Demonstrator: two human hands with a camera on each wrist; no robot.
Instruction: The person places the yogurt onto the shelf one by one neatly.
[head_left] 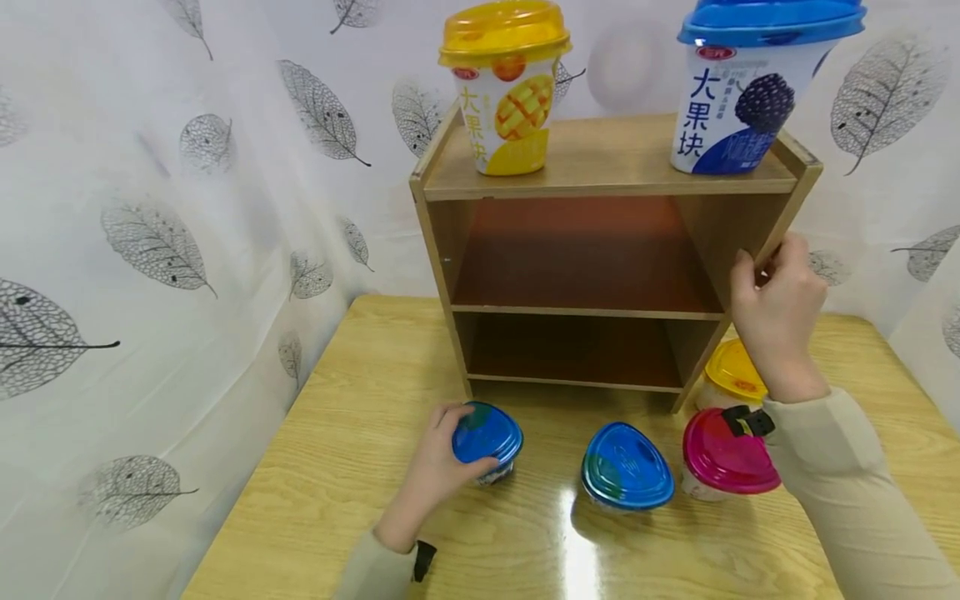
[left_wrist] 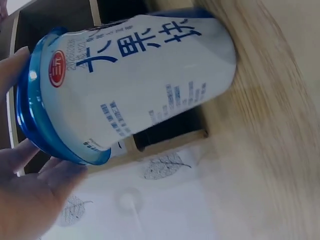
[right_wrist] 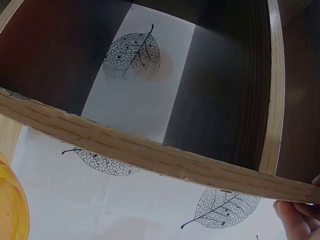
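Head view: got left hand [head_left: 442, 454] curled round a lid [head_left: 489, 432], thumb and fingers spread about lid-wide, gripping a blue cup [left_wrist: 145, 75] left of centre at the shelf [head_left: 570, 142] front; can't tell if resting fully on the table [head_left: 360, 375]. Got right hand [head_left: 780, 304] hooked onto the shelf's right edge. Further out, see another blue cup [head_left: 627, 467], plus pink cup [head_left: 727, 454] and yellow cup [head_left: 737, 369] on the right. Up top, see mango cup [head_left: 510, 117] and berry cup [head_left: 738, 108]. Could probably topple those two by tugging the shelf. Might also pop the lid by lifting on that alone.
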